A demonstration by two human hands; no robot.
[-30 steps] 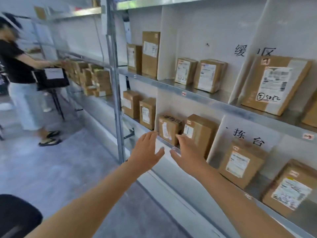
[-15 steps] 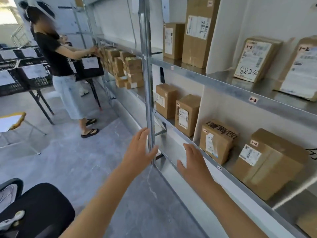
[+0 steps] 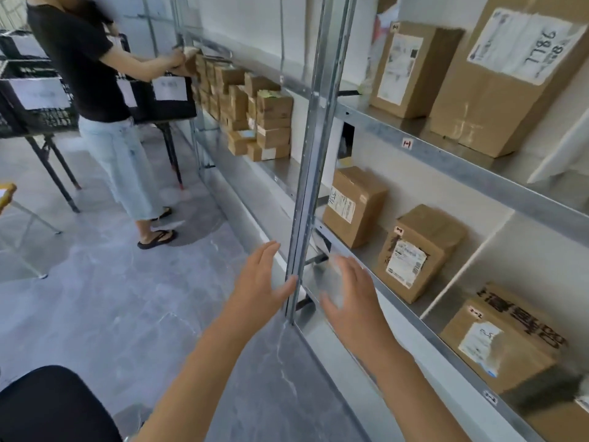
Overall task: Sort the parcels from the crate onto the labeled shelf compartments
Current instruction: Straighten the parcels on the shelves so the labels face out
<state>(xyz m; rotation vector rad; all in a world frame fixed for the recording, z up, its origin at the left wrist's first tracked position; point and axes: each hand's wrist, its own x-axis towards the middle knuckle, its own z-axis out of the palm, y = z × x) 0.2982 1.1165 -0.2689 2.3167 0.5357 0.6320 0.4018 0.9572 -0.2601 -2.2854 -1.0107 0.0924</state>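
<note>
Head view: left hand (image 3: pixel 258 287) and right hand (image 3: pixel 352 299) flank ribbed steel post (image 3: pixel 314 154).

The left hand (image 3: pixel 258 282) and the blurred right hand (image 3: pixel 350 298) hang empty with fingers spread, one on each side of a grey metal shelf upright (image 3: pixel 314 173). To the right, three brown cardboard parcels with white labels (image 3: pixel 417 253) stand on the lower steel shelf (image 3: pixel 430 338). Two larger ones (image 3: pixel 506 81) stand on the upper steel shelf (image 3: pixel 462 167). Far left, a person in a black shirt (image 3: pixel 95 74) reaches to stacked small cardboard boxes (image 3: pixel 255 113), beside black plastic crates (image 3: pixel 35 97) on a folding counter (image 3: pixel 47 145).
</note>
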